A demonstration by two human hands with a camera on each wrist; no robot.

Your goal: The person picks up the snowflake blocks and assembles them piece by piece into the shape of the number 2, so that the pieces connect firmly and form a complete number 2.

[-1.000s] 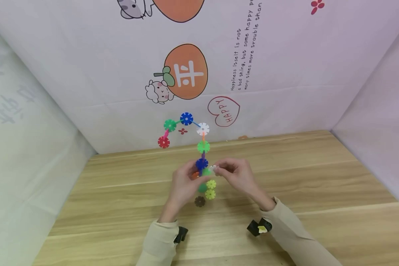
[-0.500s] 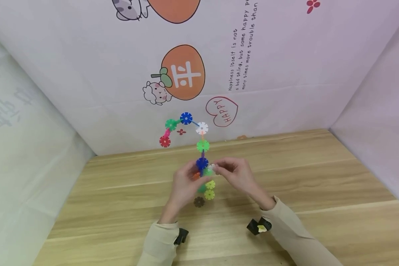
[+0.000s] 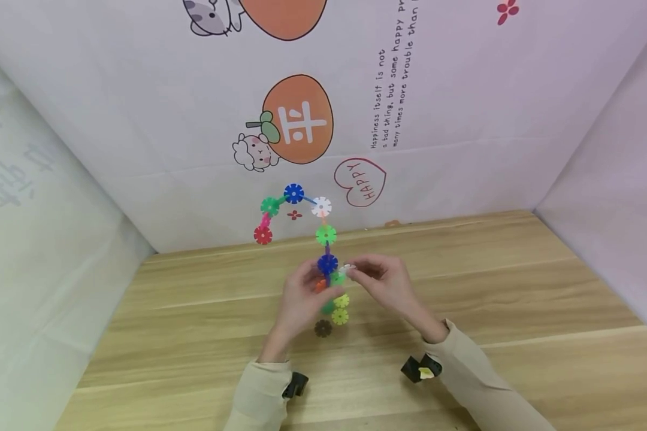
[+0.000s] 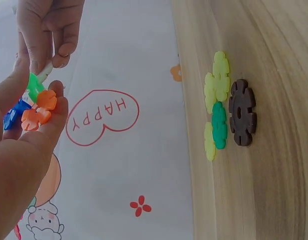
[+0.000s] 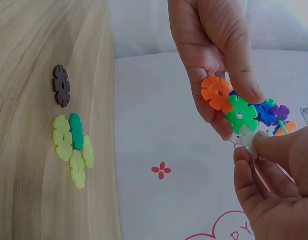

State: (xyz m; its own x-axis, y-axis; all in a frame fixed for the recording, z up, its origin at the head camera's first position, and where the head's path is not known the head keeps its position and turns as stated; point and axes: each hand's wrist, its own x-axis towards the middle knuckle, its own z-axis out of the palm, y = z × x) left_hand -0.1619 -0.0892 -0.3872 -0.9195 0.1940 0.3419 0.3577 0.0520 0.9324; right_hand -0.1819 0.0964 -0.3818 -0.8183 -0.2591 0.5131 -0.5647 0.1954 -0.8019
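A chain of coloured snowflake discs rises from my hands and curves over to a red disc at its far end. My left hand grips the chain's lower end, at an orange disc and a green disc. My right hand pinches a white disc against the green one. On the table below lie yellow discs, a dark green disc and a brown disc.
The wooden table is walled by a printed cloth backdrop with an orange fruit picture and a red heart. Cloth walls close off the left and right sides.
The top of the disc chain has swung a little to the left. Both hands stay at its lower end, almost unmoved.
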